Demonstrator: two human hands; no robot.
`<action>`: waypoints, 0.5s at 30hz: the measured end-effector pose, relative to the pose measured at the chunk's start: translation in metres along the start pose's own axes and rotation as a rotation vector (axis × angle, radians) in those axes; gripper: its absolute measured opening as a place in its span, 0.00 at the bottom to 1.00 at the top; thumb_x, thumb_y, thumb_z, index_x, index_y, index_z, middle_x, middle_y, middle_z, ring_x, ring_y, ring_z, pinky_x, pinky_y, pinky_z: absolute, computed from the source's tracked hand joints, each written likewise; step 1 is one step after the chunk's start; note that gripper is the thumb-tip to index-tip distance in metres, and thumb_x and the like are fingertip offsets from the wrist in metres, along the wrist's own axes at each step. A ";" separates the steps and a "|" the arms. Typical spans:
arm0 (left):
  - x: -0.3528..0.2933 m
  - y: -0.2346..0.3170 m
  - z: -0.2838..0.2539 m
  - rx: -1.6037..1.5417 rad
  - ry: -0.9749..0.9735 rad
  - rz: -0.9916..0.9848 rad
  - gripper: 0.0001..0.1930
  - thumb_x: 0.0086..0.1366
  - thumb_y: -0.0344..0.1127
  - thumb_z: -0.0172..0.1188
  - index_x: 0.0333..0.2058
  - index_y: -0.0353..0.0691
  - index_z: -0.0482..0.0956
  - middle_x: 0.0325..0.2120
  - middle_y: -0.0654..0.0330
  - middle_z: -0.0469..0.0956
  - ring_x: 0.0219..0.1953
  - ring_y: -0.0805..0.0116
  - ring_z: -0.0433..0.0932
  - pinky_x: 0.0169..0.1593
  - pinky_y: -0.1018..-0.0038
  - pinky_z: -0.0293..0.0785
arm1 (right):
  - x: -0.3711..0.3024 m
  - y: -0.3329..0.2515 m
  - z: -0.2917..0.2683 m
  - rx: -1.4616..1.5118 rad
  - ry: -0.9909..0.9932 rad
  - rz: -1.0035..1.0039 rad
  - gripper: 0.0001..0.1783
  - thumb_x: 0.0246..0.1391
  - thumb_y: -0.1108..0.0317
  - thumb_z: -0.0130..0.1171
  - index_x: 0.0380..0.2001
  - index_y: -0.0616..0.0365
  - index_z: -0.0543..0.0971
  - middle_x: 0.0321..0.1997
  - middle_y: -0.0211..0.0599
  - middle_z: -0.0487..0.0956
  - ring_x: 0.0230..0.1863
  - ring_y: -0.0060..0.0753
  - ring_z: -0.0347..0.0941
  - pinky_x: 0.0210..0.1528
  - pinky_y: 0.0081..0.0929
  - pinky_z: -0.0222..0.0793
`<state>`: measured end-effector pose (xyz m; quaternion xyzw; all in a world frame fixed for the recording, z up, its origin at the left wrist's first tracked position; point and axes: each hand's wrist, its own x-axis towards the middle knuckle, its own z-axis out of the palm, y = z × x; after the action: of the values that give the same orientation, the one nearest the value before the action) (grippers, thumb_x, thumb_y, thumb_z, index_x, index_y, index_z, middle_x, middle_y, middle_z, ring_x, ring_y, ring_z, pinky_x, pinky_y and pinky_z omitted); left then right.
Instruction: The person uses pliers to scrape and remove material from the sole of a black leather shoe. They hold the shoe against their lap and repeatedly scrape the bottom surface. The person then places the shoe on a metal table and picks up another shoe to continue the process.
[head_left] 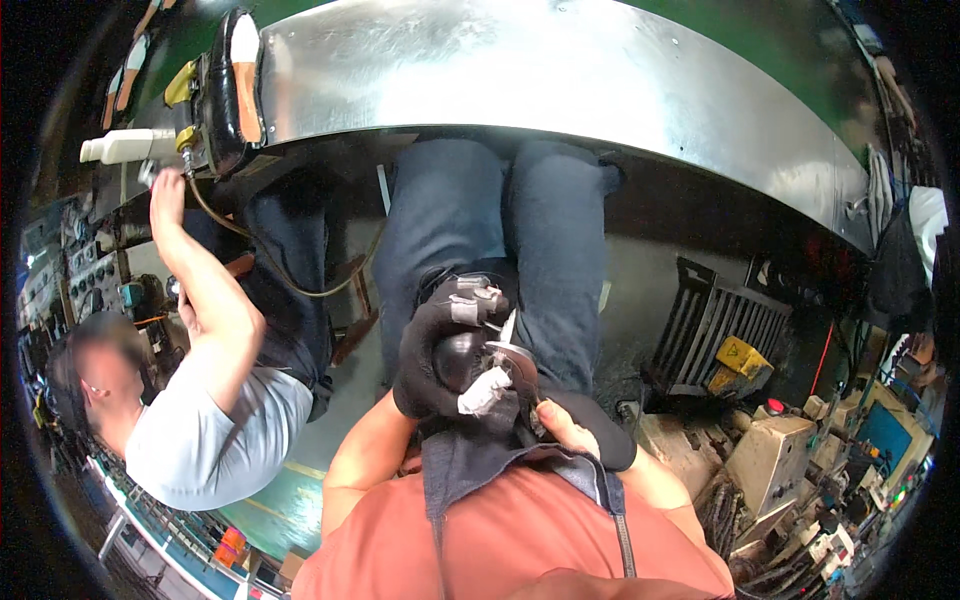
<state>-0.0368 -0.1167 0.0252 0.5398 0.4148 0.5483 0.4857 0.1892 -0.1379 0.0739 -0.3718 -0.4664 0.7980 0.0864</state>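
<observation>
Over my lap, my left hand, in a dark glove with pale tape round its fingertips, is wrapped round a black shoe. The shoe's rounded, glossy surface shows between the fingers, and a brownish, sole-like edge faces right. A thin, pale pointed piece sticks up beside the fingertips; its kind is unclear. White, crumpled wrapping lies against the shoe's near side. My right hand, partly gloved with a bare thumb, is closed at the shoe's lower right. What its fingers grip is hidden.
A shiny metal bench runs across in front of my knees. Another black shoe and a white bottle stand at its left end, near a co-worker's raised arm. Machinery and a slotted dark pedal are at right.
</observation>
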 end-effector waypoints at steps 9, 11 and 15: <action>0.005 -0.006 0.010 0.022 0.052 0.085 0.33 0.43 0.32 0.74 0.48 0.38 0.66 0.45 0.45 0.74 0.48 0.52 0.75 0.55 0.54 0.66 | 0.005 0.007 -0.035 -0.070 -0.060 -0.055 0.19 0.68 0.56 0.38 0.33 0.61 0.69 0.29 0.32 0.68 0.33 0.28 0.62 0.39 0.30 0.64; -0.006 -0.007 0.006 -0.101 0.159 -0.204 0.33 0.44 0.31 0.73 0.48 0.37 0.64 0.45 0.44 0.74 0.48 0.52 0.74 0.55 0.55 0.67 | 0.004 0.003 -0.049 -0.086 -0.091 0.049 0.19 0.67 0.59 0.40 0.44 0.63 0.75 0.39 0.36 0.77 0.40 0.27 0.70 0.47 0.27 0.66; -0.005 -0.004 0.007 -0.034 0.173 -0.189 0.33 0.44 0.30 0.73 0.47 0.34 0.64 0.44 0.44 0.74 0.49 0.52 0.74 0.54 0.56 0.68 | 0.006 -0.003 -0.052 -0.132 -0.036 -0.021 0.16 0.67 0.61 0.42 0.40 0.63 0.75 0.32 0.36 0.75 0.34 0.27 0.68 0.40 0.28 0.66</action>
<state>-0.0297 -0.1215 0.0212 0.4406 0.4949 0.5514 0.5068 0.2197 -0.0983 0.0583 -0.3575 -0.5232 0.7711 0.0618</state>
